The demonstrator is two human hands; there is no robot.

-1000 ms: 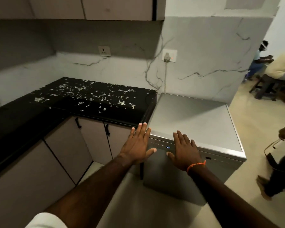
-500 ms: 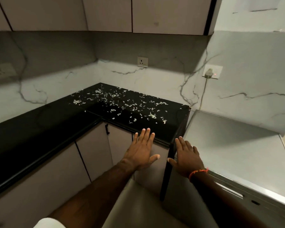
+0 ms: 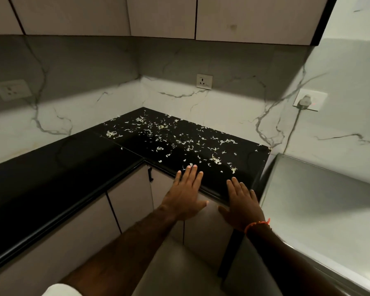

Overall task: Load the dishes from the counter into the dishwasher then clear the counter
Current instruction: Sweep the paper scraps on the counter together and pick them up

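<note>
The black L-shaped counter (image 3: pixel 51 178) fills the corner, and its far section is strewn with small white scraps (image 3: pixel 179 137). No dishes show on it. My left hand (image 3: pixel 185 195) is held flat, fingers straight, over the counter's front edge. My right hand (image 3: pixel 242 204), with an orange band at the wrist, is flat beside it, fingertips over the counter near its right end. Both hands hold nothing. The grey dishwasher (image 3: pixel 320 201) stands to the right, its top bare and its door closed.
Pale base cabinets (image 3: pixel 128 201) with dark handles run under the counter. Wall cabinets (image 3: pixel 158 16) hang overhead. Marble-look walls carry sockets (image 3: pixel 204 81), one with a plug and cable (image 3: pixel 305 101) above the dishwasher.
My view has swung left from the dishwasher front to the counter corner. Both flat hands moved from the dishwasher's control edge to the counter's front edge.
</note>
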